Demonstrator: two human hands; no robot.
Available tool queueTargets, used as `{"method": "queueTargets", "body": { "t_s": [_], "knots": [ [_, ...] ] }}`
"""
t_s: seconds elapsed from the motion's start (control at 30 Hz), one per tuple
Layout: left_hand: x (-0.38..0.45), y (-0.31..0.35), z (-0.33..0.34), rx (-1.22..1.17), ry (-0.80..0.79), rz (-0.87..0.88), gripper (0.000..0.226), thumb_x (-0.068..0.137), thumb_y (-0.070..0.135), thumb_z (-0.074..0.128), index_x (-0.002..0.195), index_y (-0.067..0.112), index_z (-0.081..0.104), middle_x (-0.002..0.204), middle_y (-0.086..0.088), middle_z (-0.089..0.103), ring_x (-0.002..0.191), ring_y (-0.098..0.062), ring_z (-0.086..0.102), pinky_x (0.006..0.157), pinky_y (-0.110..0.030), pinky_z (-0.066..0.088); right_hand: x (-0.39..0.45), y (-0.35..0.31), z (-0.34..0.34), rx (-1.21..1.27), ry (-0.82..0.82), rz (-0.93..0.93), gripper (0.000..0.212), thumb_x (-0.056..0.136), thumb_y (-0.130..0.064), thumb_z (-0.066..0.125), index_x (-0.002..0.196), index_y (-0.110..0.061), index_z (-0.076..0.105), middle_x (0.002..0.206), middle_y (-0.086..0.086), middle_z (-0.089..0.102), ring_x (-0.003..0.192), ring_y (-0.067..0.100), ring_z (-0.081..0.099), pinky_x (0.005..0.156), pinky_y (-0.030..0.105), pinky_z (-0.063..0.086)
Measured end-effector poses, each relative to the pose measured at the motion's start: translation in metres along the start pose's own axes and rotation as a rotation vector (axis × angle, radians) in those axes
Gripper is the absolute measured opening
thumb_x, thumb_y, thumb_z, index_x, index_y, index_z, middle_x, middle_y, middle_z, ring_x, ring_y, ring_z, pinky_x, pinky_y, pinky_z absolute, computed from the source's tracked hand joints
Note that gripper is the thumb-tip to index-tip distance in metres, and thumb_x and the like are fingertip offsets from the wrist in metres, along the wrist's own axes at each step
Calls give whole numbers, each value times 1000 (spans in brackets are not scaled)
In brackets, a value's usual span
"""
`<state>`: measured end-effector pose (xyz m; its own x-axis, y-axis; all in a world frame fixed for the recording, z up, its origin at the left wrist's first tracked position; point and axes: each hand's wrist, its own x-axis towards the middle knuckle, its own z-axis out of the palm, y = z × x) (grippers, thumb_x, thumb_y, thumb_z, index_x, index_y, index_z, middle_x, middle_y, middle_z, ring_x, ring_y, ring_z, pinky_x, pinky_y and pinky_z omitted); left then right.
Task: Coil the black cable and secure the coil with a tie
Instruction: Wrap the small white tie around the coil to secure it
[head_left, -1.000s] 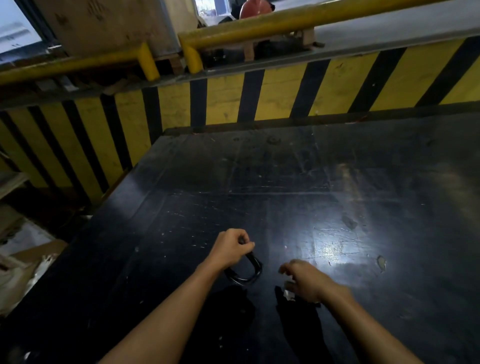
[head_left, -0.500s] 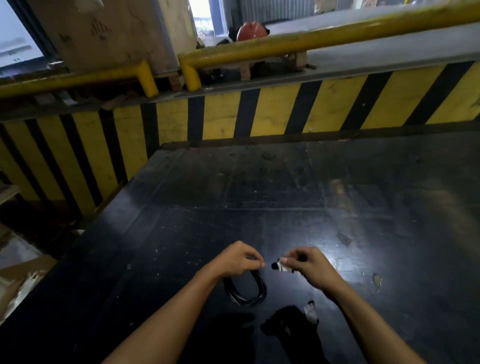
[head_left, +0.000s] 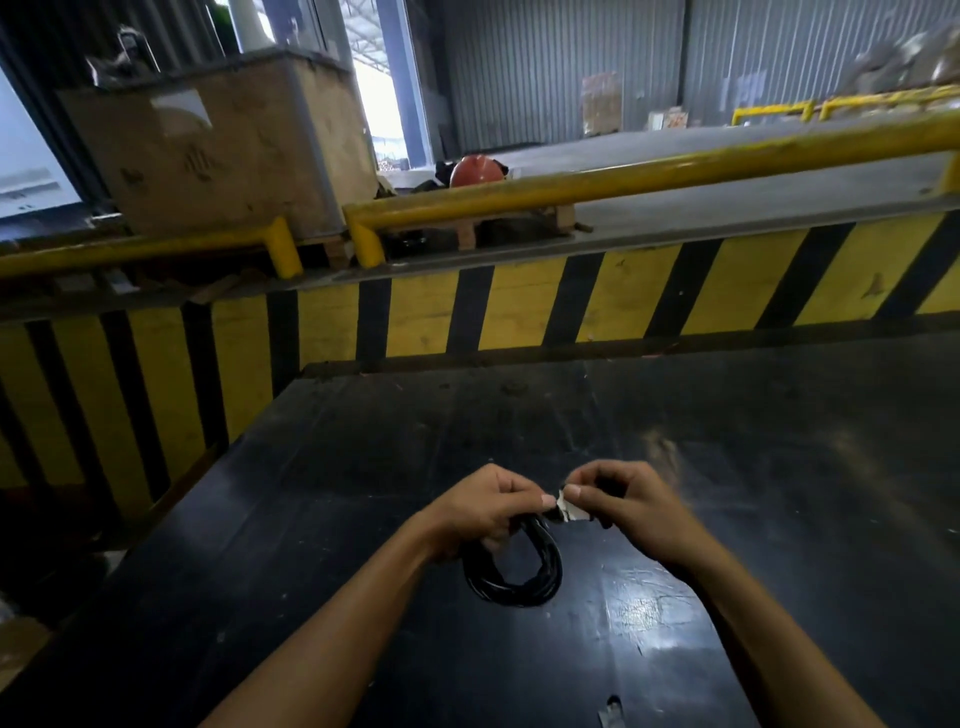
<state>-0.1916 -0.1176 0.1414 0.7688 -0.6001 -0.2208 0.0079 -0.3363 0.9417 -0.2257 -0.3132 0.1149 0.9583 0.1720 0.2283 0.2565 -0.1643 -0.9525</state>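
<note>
The black cable (head_left: 524, 582) is wound into a small coil that hangs from my left hand (head_left: 485, 512) just above the black table (head_left: 363, 519). My left hand is closed around the top of the coil. My right hand (head_left: 626, 506) pinches a small white tie (head_left: 569, 510) between thumb and forefinger, right against the top of the coil where both hands meet. Part of the coil's top is hidden by my fingers.
A small pale scrap (head_left: 610, 714) lies on the table near its front edge. Behind the table runs a yellow-and-black striped barrier (head_left: 519, 306) topped by yellow rails (head_left: 623, 179). A wooden crate (head_left: 218, 140) stands at the back left; the table's left edge drops to the floor.
My right hand lifted the white tie off the table and brought it left to the coil. My left hand raised the coil slightly. The camera tilted up.
</note>
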Motion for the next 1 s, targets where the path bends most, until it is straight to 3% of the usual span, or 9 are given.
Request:
{"method": "queueTargets", "body": {
  "t_s": [0.1, 0.2, 0.3, 0.5, 0.67, 0.83, 1.0],
  "knots": [
    [2, 8, 2, 12, 72, 42, 20, 91, 21, 58, 76, 13, 69, 40, 10, 35, 31, -4, 27, 32, -16, 22, 2, -6, -1, -203, 143, -112, 8, 81, -17, 71, 88, -21, 68, 81, -8, 67, 69, 8, 61, 60, 20, 48],
    [4, 13, 2, 37, 166, 78, 28, 92, 22, 57, 85, -4, 67, 38, 13, 36, 30, -3, 28, 31, -15, 22, -3, -10, 0, -387, 205, -253, 22, 76, -27, 76, 95, -29, 64, 95, -9, 61, 77, 7, 60, 63, 14, 47],
    [3, 17, 3, 55, 184, 88, 31, 92, 23, 57, 91, -7, 66, 40, 11, 39, 30, -3, 30, 31, -16, 24, -5, -10, 0, -505, 178, -321, 19, 77, -28, 75, 93, -23, 68, 95, -11, 60, 78, 1, 58, 64, 5, 42],
    [-3, 27, 5, 38, 171, 108, 29, 93, 23, 56, 91, -3, 67, 43, 8, 37, 32, -4, 28, 32, -17, 23, -6, -13, 3, -556, 156, -378, 13, 84, -20, 69, 96, -14, 71, 89, -4, 66, 70, -7, 55, 63, 3, 38],
    [-5, 31, 7, 92, 178, 158, 25, 94, 17, 53, 86, -3, 65, 37, 13, 47, 30, 1, 37, 34, -11, 29, -5, -14, 3, -290, 167, -308, 8, 84, -8, 67, 85, -11, 74, 79, -2, 70, 72, 5, 64, 64, 18, 48],
    [-4, 33, 11, 66, 197, 194, 22, 94, 16, 53, 78, 6, 64, 38, 12, 42, 30, -2, 31, 33, -14, 25, -4, -12, 5, 56, 149, -129, 16, 85, -4, 64, 76, -13, 74, 64, -4, 69, 56, 0, 55, 53, 12, 42],
    [1, 24, 12, 113, 258, 173, 27, 93, 16, 55, 68, 10, 61, 39, 13, 37, 32, -3, 30, 34, -15, 26, 10, -6, -2, 379, 463, 107, 22, 88, -8, 60, 70, -12, 71, 51, -3, 56, 45, 7, 45, 45, 20, 37]
  ]
}}
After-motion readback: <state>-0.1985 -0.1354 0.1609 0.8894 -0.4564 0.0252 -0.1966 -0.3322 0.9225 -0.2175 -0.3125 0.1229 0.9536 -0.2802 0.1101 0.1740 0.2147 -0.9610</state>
